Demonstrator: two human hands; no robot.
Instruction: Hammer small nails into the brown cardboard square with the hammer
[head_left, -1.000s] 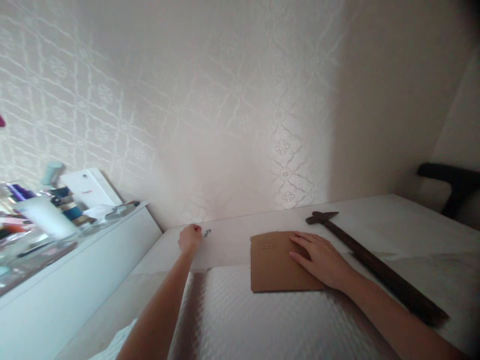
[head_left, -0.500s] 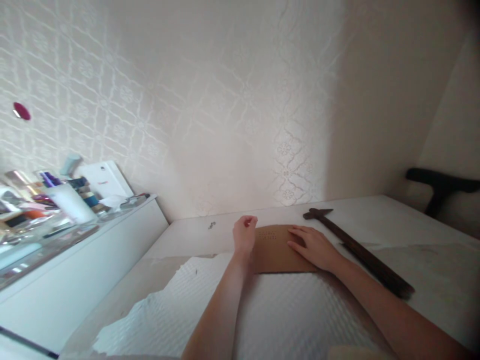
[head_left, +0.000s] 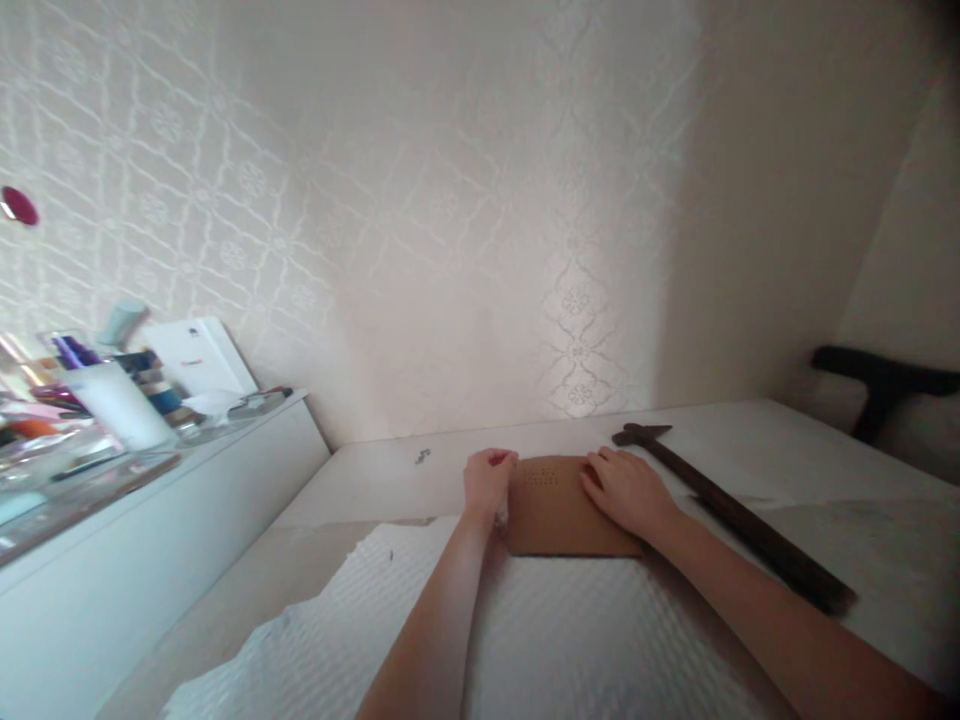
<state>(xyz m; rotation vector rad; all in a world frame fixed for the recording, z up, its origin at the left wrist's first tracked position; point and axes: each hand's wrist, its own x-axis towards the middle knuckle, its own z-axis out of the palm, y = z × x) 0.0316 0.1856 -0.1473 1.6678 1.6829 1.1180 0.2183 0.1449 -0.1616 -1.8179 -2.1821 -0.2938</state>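
Observation:
A brown cardboard piece [head_left: 559, 520] lies on a quilted white sheet, with rows of small holes near its far edge. My left hand [head_left: 487, 482] is at its upper left edge, thumb and fingers pinched together. Whatever may be in that pinch is too small or hidden to make out. Across from it, my right hand [head_left: 626, 488] grips the right side of the cardboard with bent fingers. To the right of that hand lies a hammer [head_left: 739, 515] with a dark handle, its head toward the wall.
The quilted white sheet [head_left: 300, 650] covers the near table. Several small metal bits [head_left: 423, 456] lie near the wall. On the left, a white cabinet [head_left: 150, 570] carries bottles and a white box [head_left: 199, 355]. A black T-shaped object [head_left: 885, 375] stands at the far right.
My right hand's fingers have drawn in from lying spread on the cardboard to a bent grip at its right side. My left hand stays pinched, its fingertips closer to the cardboard's edge.

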